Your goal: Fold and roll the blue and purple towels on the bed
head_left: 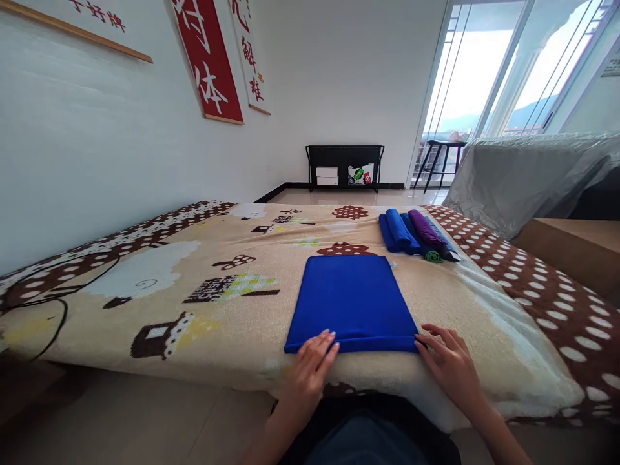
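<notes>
One blue cloth [351,290] on our blanket [232,329]: near edge folded over, remainder flat, unrolled. Our left hand [312,365]: fingers loose on the fold [375,344]. Our right hand [449,363]: at its end, pinch uncertain.

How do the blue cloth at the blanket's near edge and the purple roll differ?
The blue cloth is spread mostly flat, its near edge turned over; the purple roll is rolled up. The blue cloth lies apart, while the purple roll sits among other rolls. Both look like soft cloth.
</notes>
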Tool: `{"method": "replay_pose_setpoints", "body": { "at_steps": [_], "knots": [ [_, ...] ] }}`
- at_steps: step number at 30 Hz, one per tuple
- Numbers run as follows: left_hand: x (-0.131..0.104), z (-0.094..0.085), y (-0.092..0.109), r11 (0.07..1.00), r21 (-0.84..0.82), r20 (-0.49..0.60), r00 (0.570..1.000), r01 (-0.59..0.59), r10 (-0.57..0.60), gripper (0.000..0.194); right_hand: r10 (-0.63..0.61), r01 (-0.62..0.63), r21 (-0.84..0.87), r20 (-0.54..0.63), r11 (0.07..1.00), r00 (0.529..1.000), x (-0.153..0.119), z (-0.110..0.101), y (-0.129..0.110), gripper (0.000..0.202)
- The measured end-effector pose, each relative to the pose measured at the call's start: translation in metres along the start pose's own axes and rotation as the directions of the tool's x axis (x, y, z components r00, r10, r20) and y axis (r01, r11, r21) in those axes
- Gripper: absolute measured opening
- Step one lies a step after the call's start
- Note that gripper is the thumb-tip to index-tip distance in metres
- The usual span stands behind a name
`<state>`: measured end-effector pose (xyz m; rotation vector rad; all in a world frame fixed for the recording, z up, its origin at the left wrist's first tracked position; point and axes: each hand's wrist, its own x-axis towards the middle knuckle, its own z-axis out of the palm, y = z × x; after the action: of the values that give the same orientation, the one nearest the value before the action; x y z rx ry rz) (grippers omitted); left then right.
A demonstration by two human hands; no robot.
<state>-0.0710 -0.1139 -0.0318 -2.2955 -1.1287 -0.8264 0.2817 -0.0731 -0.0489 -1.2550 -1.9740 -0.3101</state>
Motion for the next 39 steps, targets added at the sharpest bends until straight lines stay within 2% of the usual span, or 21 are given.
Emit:
{"method": "replay_pose_setpoints", "body": {
  "at_steps": [2,4,7,9,11,13,15,18,21,26,32,35,39],
  "knots": [
    [0.01,0.003,0.011,0.992,-0.065,0.091,0.989,-0.112,0.118,0.066,-0.009,0.009,0.0,0.0,1.0,1.0,0.0,0.0,0.001,0.018],
    [0.021,0.005,0.018,0.984,-0.104,0.171,0.972,-0.147,0.163,0.068,-0.016,0.016,0.0,0.0,1.0,1.0,-0.001,0.0,0.002,0.017],
    [0.036,0.007,0.023,0.985,-0.113,0.252,0.956,-0.126,0.151,0.06,-0.014,0.014,-0.025,-0.008,1.0,1.0,0.0,-0.001,0.0,0.017],
    [0.042,0.009,0.025,0.989,-0.111,0.265,0.956,-0.097,0.124,0.054,-0.01,0.007,-0.057,-0.05,0.998,0.999,0.003,-0.001,-0.008,0.016],
    [0.045,0.011,0.026,0.992,-0.111,0.259,0.961,-0.064,0.091,0.051,-0.024,0.017,-0.06,-0.119,0.998,0.993,0.007,0.0,-0.024,0.019],
    [0.045,0.013,0.027,0.993,-0.112,0.255,0.964,-0.045,0.073,0.05,-0.079,0.077,-0.015,-0.139,0.997,0.987,0.013,0.001,-0.047,0.031],
    [0.044,0.015,0.028,0.993,-0.116,0.253,0.965,-0.036,0.065,0.049,-0.176,0.18,0.061,-0.071,0.982,0.982,0.02,0.004,-0.075,0.042],
    [0.043,0.016,0.029,0.988,-0.15,0.255,0.965,-0.024,0.062,0.048,-0.291,0.275,0.143,0.105,0.951,0.951,0.032,0.013,-0.108,0.054],
    [0.043,0.015,0.027,0.982,-0.187,0.244,0.967,-0.032,0.078,0.049,-0.303,0.272,0.162,0.214,0.948,0.928,0.037,0.022,-0.119,0.062],
    [0.029,0.011,0.011,0.99,-0.127,0.199,0.977,-0.058,0.083,0.048,-0.284,0.272,0.082,0.232,0.959,0.93,0.024,0.025,-0.093,0.06],
    [-0.011,0.005,-0.031,1.0,-0.011,0.093,0.996,0.015,-0.014,0.052,-0.246,0.263,-0.043,0.23,0.964,0.942,0.004,0.012,-0.053,0.061],
    [-0.026,-0.002,-0.048,0.999,0.01,0.113,0.993,0.035,-0.036,0.057,-0.234,0.248,-0.046,0.207,0.968,0.95,-0.003,0.008,-0.038,0.06],
    [-0.031,-0.014,-0.058,1.0,-0.004,0.185,0.982,0.027,-0.026,0.06,-0.238,0.253,-0.053,0.205,0.966,0.949,-0.009,0.004,-0.02,0.058]
  ]
}}
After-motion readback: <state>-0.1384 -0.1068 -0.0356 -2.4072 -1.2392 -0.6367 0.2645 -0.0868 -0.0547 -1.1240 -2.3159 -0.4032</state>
